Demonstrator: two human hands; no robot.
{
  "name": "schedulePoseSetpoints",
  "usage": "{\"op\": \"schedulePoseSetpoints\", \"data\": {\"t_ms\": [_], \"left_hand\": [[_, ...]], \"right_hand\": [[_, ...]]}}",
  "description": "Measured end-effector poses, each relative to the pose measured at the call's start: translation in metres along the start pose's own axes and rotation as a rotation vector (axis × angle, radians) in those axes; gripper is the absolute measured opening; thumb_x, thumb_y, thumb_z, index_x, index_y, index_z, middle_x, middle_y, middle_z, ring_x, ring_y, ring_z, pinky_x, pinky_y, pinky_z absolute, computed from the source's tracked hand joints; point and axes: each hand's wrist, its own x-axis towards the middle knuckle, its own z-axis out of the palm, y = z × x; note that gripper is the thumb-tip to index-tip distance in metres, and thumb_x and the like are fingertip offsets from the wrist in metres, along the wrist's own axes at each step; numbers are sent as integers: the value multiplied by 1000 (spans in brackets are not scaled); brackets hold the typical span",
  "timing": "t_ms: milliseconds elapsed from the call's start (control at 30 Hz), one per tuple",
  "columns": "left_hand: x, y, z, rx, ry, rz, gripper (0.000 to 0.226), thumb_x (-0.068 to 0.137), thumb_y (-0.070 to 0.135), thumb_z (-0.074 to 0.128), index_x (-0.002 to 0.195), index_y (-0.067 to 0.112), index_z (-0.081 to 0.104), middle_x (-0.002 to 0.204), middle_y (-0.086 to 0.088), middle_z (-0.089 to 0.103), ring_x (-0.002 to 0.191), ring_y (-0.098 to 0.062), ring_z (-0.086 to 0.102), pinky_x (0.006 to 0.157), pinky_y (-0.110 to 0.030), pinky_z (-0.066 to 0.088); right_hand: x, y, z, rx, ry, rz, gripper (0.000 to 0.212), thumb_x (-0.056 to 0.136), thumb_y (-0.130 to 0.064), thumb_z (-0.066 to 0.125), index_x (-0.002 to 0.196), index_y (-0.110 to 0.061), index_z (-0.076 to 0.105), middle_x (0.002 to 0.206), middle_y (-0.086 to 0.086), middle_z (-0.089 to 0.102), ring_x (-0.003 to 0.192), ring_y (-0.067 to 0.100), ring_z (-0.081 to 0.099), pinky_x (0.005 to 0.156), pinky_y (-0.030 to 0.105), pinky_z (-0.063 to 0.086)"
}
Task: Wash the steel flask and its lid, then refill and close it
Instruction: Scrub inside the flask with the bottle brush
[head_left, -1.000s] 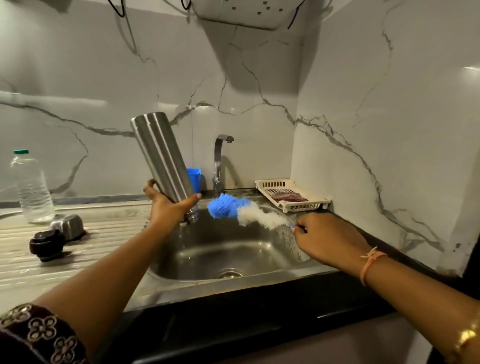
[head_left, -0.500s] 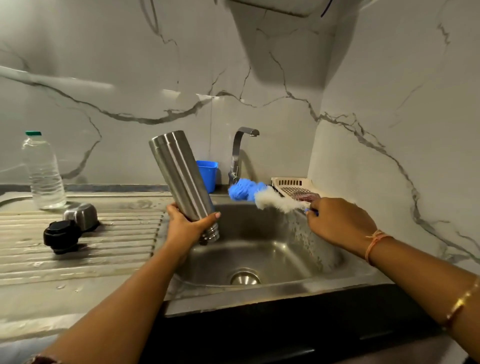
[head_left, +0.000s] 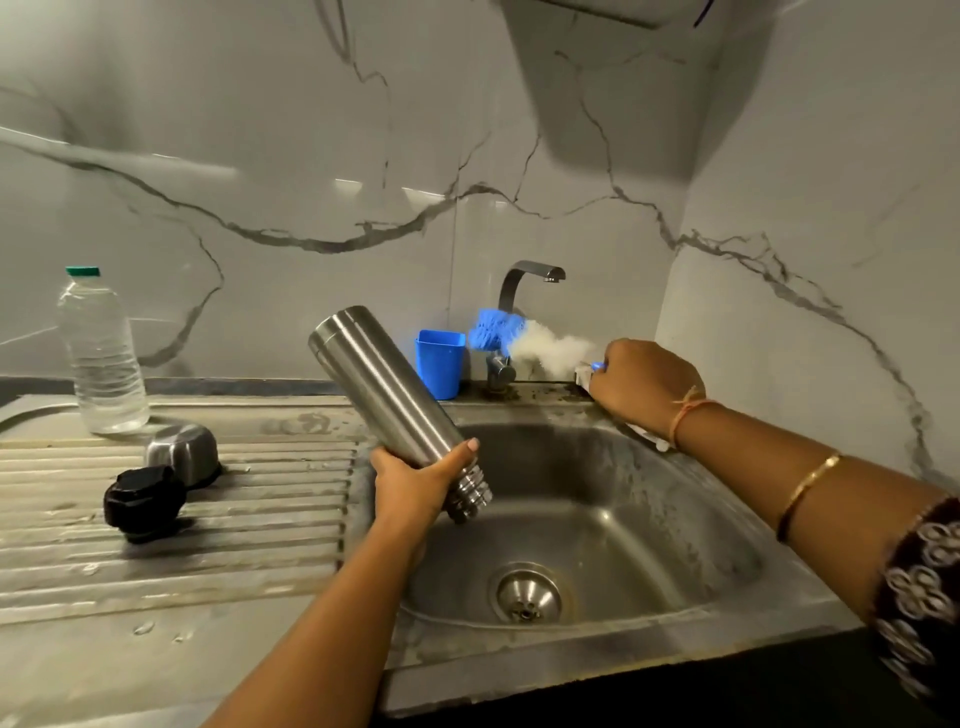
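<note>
Clearly, the left hand (head_left: 410, 486) was wrapped around the steel flask (head_left: 395, 405) near its neck, with the thumb on the side facing the camera and the fingers hidden behind the body. The flask was tilted, its closed base up and to the left, its threaded mouth pointing down and to the right over the left part of the sink (head_left: 691, 525). No lid was on the mouth.

The right hand (head_left: 644, 387) was closed on the handle of a bottle brush (head_left: 524, 340) at the back right corner of the sink rim. The brush head, blue at the tip and white nearer the hand, pointed to the left in front of the tap (head_left: 524, 280) and looked blurred. It was apart from the flask. Under this hand a pale object showed a little, but I could not tell what it was.

On the ribbed draining board (head_left: 234, 519), left of the sink, lay the black stopper (head_left: 143, 501), and just behind it, touching or almost touching, the steel cup lid (head_left: 182, 449) stood upside down. A clear plastic bottle (head_left: 101, 358) with a green cap stood upright further back. A blue cup (head_left: 440, 361) stood by the wall, between the flask and the tap. The sink basin held no water, and its drain (head_left: 525, 592) was visible.
</note>
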Motion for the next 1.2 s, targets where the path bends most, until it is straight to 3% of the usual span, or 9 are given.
{"op": "schedulePoseSetpoints", "data": {"t_ms": [100,200,400,567,667,767,900,967,1200], "left_hand": [[3,0,0,-122,21,-29,77,64,23,86,119,13,33,113,-8,57,99,-25,62,89,-40,53],[5,-4,3,-153,48,-47,86,62,24,87,128,11,33,114,-9,57,99,-25,63,90,-45,53],[9,-11,8,-4,94,13,83,56,37,89,115,12,37,113,-8,57,98,-24,62,88,-40,53],[5,-10,10,-9,42,43,84,61,32,88,125,12,37,116,-5,57,95,-17,61,60,-16,46],[2,-10,10,-32,5,53,78,64,31,86,124,16,38,114,-3,57,88,-10,61,54,-12,44],[0,-9,10,-52,12,66,76,64,34,85,122,21,38,116,-3,56,91,-14,63,59,-19,48],[-4,-3,11,-55,22,44,77,63,41,83,124,23,39,113,-4,57,87,-14,63,55,-19,48],[-6,-1,12,-70,14,17,75,65,42,82,123,21,41,111,-4,59,85,-14,64,52,-17,45],[-9,3,12,-132,7,-38,72,68,40,81,123,18,40,100,-1,59,83,-14,63,61,-26,50]], "right_hand": [[26,-14,-6,-83,73,-82,18,93,-23,46,93,-9,57,80,5,52,72,23,50,62,27,39],[55,-29,-4,-169,103,-142,24,93,-23,46,100,-6,62,81,6,54,74,23,52,72,33,47],[91,-67,-2,-526,99,-322,16,93,-18,45,96,-9,58,82,5,47,74,21,45,67,32,37],[116,-94,4,-722,55,-351,19,91,-11,45,102,-9,62,92,8,60,81,27,57,69,34,42],[120,-103,11,-717,39,-354,19,91,-12,47,104,-10,60,90,7,57,82,25,54,69,33,38],[121,-101,8,-666,87,-320,20,92,-15,47,105,-9,60,97,8,63,88,26,60,69,32,37],[114,-87,-14,-560,172,-281,18,92,-18,47,97,-7,60,74,7,52,72,25,51,67,31,36],[109,-77,-24,-503,200,-264,19,93,-20,46,96,-7,59,76,8,52,71,24,48,66,31,35],[97,-63,-29,-337,235,-200,20,92,-18,50,101,-4,60,74,8,49,69,24,47,65,30,34]]}}
